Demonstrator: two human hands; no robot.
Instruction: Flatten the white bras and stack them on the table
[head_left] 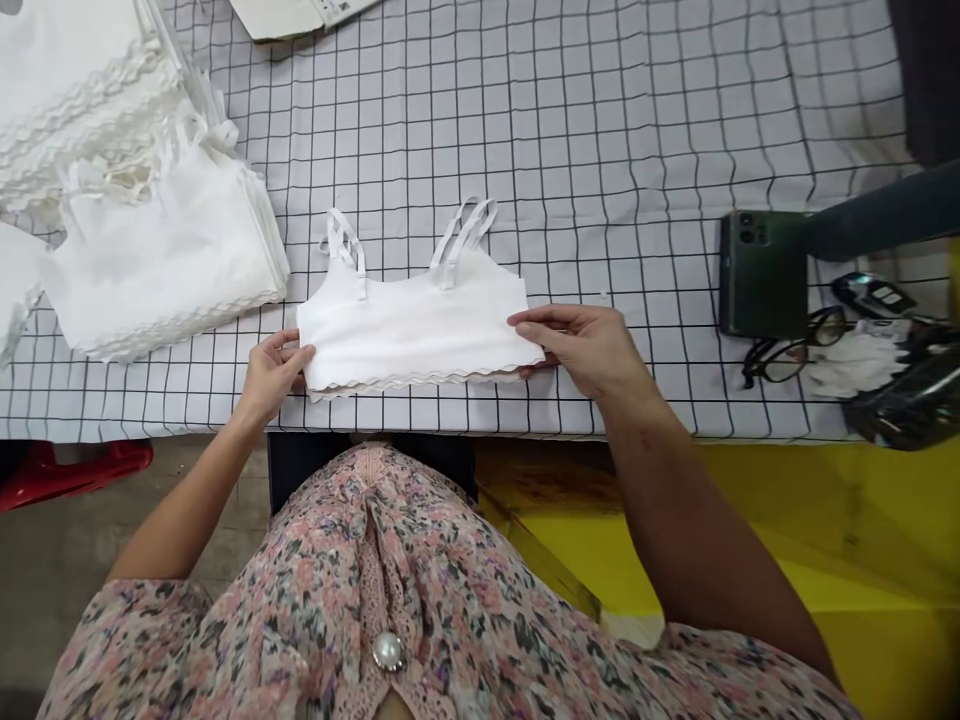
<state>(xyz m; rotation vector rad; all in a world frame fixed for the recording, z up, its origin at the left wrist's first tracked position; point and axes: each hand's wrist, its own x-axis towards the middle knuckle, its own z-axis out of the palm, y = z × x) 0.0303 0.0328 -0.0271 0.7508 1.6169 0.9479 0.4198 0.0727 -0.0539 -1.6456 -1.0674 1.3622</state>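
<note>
A small stack of white bra tops (412, 330) lies near the front edge of the table, with thin straps looped upward and a scalloped hem toward me. My left hand (274, 375) pinches the lower left corner, thumb on top and fingers partly hidden underneath. At the opposite end, my right hand (581, 345) grips the right side between thumb and fingers, some fingertips under the fabric. Between both hands the cloth is spread flat.
Piles of white garments (169, 240) fill the left of the checkered tablecloth (600, 130). At the right are a dark green phone (761, 275), eyeglasses (791, 355), a car key (874, 293) and a black glossy item (911, 395). A cardboard piece (289, 15) lies at the back.
</note>
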